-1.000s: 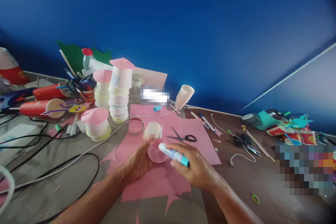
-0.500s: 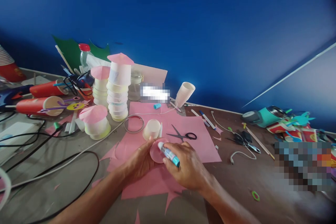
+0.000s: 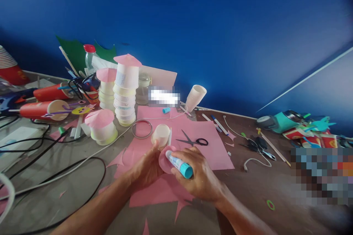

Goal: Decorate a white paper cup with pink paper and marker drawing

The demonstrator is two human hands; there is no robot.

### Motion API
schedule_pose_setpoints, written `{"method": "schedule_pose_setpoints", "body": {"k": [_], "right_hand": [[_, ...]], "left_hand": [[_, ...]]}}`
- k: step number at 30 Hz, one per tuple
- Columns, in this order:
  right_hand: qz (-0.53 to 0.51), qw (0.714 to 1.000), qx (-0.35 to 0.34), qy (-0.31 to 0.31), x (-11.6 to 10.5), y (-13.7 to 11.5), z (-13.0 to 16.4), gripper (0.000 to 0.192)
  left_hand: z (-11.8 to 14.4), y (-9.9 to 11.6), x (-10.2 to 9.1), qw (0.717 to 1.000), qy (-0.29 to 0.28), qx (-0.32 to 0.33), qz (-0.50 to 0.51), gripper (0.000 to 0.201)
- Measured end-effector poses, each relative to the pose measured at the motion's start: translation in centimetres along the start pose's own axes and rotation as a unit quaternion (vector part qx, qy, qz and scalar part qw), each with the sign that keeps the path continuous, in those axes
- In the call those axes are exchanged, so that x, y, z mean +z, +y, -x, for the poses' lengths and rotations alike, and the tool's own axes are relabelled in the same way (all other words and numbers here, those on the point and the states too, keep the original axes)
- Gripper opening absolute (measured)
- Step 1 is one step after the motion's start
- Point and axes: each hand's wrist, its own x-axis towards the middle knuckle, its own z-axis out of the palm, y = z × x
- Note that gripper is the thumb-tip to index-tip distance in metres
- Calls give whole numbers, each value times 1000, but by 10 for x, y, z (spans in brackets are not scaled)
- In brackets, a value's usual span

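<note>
My left hand (image 3: 149, 163) is closed on the edge of a round pink paper disc (image 3: 164, 164). In my right hand (image 3: 197, 172) a glue stick (image 3: 179, 164) with a turquoise base lies tilted, its white tip against the disc. Just behind the disc a white paper cup (image 3: 160, 134) stands on pink paper sheets (image 3: 217, 147). A slim white pen-like stick (image 3: 170, 136) is beside the cup. Black-handled scissors (image 3: 193, 140) lie spread on the sheets to the right. The glue stick's turquoise cap (image 3: 166, 110) rests farther back.
Stacked cups with pink paper roofs (image 3: 126, 91) stand at the left, near red paper cups (image 3: 41, 111) and cables (image 3: 82, 165). A leaning stack of white cups (image 3: 195, 97) is at the back. Markers (image 3: 219, 125), keys (image 3: 268, 155) and a turquoise bottle (image 3: 281, 122) lie right.
The glue stick's base has swung slightly right and toward me, its tip still on the disc. Both hands keep their hold. The whole view has shifted a little.
</note>
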Motion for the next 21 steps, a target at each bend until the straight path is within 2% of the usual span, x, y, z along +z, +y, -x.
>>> {"method": "schedule_pose_setpoints", "body": {"k": [5,8,11,15,21], "right_hand": [[-14,997,-71,-5,2,-2,0,31],[3,995,-95,-16,5,-3,0,29],[22,994,-109,2,9,-4,-1,28],[45,994,-94,37,12,-7,-1,30],[44,997,-38,41,15,-12,2,26]], "left_hand": [[2,2,-4,999,-14,-34,34,72],[3,-2,-5,998,-4,-47,39,67],[4,-6,-6,999,23,-35,21,57],[3,-8,-1,998,62,-14,-8,58],[1,-8,3,996,92,15,-7,64]]}}
